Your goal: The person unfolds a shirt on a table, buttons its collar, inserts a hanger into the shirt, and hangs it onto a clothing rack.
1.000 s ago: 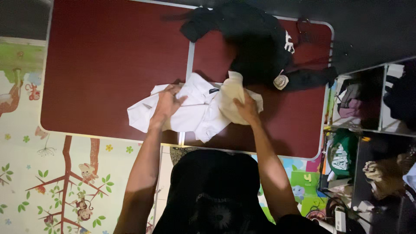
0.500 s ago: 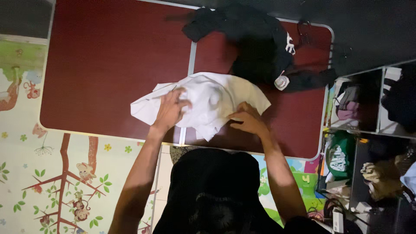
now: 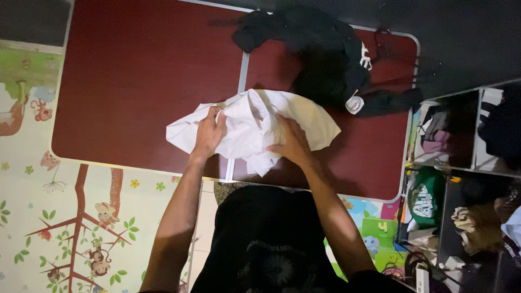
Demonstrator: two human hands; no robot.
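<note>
Both hands have shifted on the cloth since half a second ago: the right hand (image 3: 290, 144) has moved up from the near edge onto the middle of the white shirt (image 3: 255, 127), and the left hand (image 3: 210, 132) has curled in from a spread palm to a grip. Left fingers (image 3: 216, 115) are now closed round a bunched fold of the white shirt at its 9 o'clock side. Right fingers lie fairly flat and close together, pressing the fabric down just 3 o'clock of the crumpled collar part; whether they pinch any cloth cannot be told.

White shirt lies rumpled near the near edge of the dark red worktop (image 3: 146, 81), straddling the pale seam that runs down the middle of it, with one sleeve reaching out toward 9 o'clock and a rounded flap toward 3 o'clock. At 1 o'clock of it, touching or nearly so, a black garment (image 3: 325, 59) is heaped at the far edge. Beyond the worktop at 3 o'clock stand shelves (image 3: 467, 130) stuffed with clothes. At 8 o'clock a play mat (image 3: 81, 217) with trees and monkeys covers the floor.
</note>
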